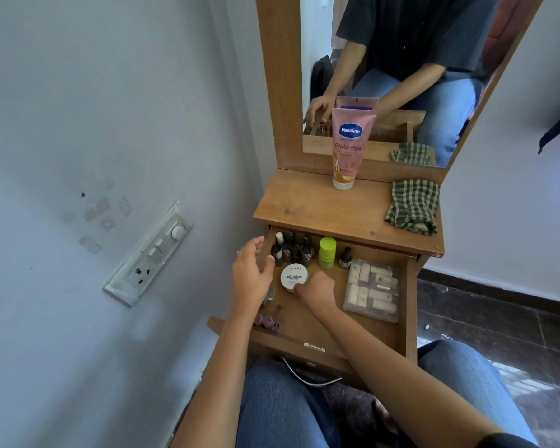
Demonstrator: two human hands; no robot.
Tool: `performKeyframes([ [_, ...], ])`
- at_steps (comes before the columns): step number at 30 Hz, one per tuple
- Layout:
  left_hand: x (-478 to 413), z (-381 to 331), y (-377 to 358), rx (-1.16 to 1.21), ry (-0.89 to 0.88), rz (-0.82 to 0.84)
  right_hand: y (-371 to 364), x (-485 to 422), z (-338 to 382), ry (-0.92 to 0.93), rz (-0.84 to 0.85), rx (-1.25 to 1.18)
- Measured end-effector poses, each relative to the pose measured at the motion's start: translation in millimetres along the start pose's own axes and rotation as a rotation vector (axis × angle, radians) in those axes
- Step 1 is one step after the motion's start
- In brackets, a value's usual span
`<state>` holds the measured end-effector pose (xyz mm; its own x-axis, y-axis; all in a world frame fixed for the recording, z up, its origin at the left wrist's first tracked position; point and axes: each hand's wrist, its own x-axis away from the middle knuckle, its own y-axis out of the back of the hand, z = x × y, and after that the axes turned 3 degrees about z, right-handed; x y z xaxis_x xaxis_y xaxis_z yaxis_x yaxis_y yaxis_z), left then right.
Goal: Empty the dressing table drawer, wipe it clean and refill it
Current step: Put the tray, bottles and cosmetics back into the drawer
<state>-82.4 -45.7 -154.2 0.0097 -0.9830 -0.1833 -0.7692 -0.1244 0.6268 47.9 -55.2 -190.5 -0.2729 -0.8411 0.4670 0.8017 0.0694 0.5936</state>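
The wooden drawer (404,305) stands pulled out below the dressing table top (320,208). Inside it are several dark nail polish bottles (291,250), a lime-green container (327,252), a small dark dropper bottle (345,257), a clear box of small tubes (372,289), pink bottles (265,321) at the front left, and a white round nail polish remover jar (291,277). My right hand (317,291) closes its fingers on that jar's edge. My left hand (251,273) hovers open over the drawer's left side, beside the bottles.
A pink Vaseline tube (348,147) stands upright on the table top against the mirror (401,76). A green checked cloth (413,205) lies at the top's right end. A wall with a switch panel (149,253) is close on the left. My knees are under the drawer.
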Motion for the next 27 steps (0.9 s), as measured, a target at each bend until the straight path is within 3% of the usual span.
performKeyframes([
  [19, 5, -6, -14, 0.018, -0.006, 0.046, 16, 6, 6, 0.303, 0.164, 0.153],
  [23, 4, -12, -19, 0.034, -0.023, 0.052, 60, 9, 12, 0.439, -0.049, -0.022],
  [27, 6, -22, -24, 0.056, -0.055, 0.064, 130, -13, 31, 0.486, -0.388, -0.316],
])
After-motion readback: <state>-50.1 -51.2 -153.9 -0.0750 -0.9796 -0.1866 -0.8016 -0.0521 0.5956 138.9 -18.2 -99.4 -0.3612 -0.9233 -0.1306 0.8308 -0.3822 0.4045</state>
